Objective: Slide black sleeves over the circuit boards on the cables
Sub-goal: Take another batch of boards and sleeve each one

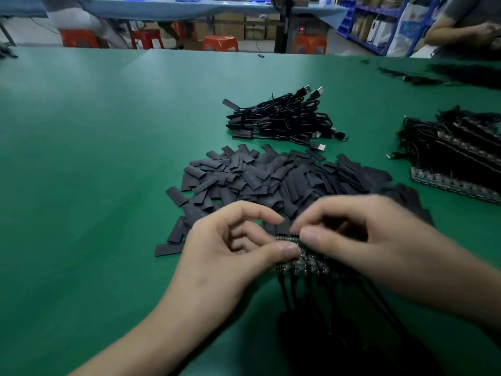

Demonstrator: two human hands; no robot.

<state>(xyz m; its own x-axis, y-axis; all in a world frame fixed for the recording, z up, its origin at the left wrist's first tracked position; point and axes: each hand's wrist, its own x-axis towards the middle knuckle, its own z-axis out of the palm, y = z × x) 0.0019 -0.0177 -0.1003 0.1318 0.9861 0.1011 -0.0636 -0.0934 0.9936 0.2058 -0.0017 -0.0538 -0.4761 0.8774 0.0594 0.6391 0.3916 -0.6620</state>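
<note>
A heap of flat black sleeves [271, 180] lies on the green table [95, 158] just beyond my hands. Between my hands is a stack of small circuit boards [303, 260] whose black cables [320, 308] run down toward me. My left hand [230, 256] pinches the left end of the stack with thumb and fingers. My right hand [357, 237] grips the right side, its thumb and forefinger at the top edge of the boards. Whether a sleeve is between my fingers is blurred and hidden.
A bundle of sleeved USB cables [282, 118] lies behind the sleeve heap. At the right edge sits a stack of bare boards with cables [455, 156]. More black cables [447, 74] lie at the far right. Another person's arm [461, 31] rests there. Red stools stand beyond the table.
</note>
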